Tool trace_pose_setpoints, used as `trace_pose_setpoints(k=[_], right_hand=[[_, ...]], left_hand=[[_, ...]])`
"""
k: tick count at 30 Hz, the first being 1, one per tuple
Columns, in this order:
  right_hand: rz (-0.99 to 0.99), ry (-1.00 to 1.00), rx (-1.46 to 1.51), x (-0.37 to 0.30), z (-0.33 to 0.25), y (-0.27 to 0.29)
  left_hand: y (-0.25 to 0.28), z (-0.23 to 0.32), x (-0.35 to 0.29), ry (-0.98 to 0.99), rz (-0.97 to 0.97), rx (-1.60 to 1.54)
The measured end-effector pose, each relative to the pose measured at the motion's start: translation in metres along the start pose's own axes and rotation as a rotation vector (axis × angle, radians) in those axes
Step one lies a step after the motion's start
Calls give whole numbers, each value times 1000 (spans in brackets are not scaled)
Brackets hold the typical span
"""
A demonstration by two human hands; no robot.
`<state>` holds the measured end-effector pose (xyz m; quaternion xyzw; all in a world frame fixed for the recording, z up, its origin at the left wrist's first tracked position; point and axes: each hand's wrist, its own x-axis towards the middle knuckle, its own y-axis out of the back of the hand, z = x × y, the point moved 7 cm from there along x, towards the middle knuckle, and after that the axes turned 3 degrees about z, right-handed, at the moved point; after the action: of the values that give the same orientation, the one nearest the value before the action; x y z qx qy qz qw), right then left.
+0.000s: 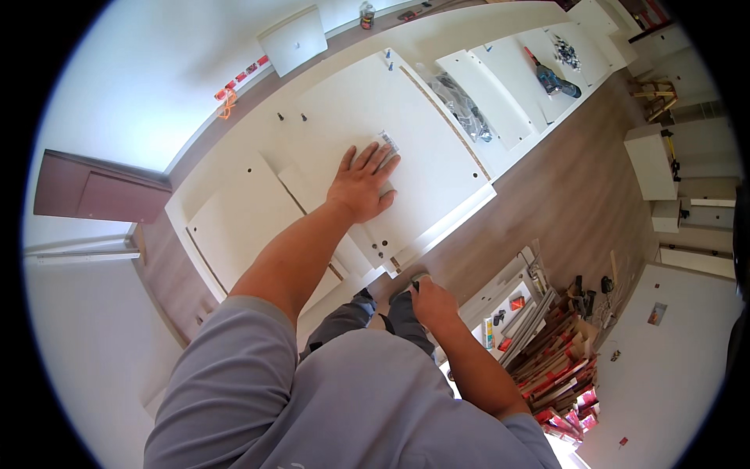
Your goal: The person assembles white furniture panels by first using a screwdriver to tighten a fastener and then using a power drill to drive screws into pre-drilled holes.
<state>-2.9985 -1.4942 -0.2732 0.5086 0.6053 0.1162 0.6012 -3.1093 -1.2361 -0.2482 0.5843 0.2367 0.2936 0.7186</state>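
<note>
My left hand point(363, 184) lies on a white furniture panel point(328, 94), fingers spread and palm down. Partly under its fingers is a small pale printed label or packet point(388, 141). Close to my right thigh, my right hand point(434, 302) is closed with its fingers curled; a small greyish thing point(419, 277) shows at its top, too hidden to name. Small dark fittings point(380, 247) stand near the panel's close corner, and blue-tipped fittings point(389, 60) stand at its far corner. Another white panel point(242, 234) lies to the left.
A blue and black cordless drill point(556, 82) lies on white boards at the far right, near a heap of small hardware point(566, 53). A clear bag point(462, 105) lies closer. Flattened cardboard point(555, 359) is piled at lower right. A flat silver laptop-like object point(293, 41) leans by the wall.
</note>
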Motion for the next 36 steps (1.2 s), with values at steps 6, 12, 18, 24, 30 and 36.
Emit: trace_pose_setpoints(k=[6, 12, 18, 24, 30, 36], right_hand=[[-6, 0, -62, 2, 0, -2], [-53, 25, -106, 6, -1, -7], [-52, 20, -47, 11, 7, -18], [33, 53, 15, 25, 26, -36], [37, 100, -8, 20, 13, -17], [14, 60, 31, 17, 15, -23]], left_hand=[[-1, -1, 1, 0, -10, -2], [1, 1, 2, 3, -14, -8], [-2, 3, 0, -5, 16, -4], [-1, 4, 1, -4, 21, 5], [-4, 0, 1, 11, -16, 26], [0, 1, 1, 14, -53, 12]])
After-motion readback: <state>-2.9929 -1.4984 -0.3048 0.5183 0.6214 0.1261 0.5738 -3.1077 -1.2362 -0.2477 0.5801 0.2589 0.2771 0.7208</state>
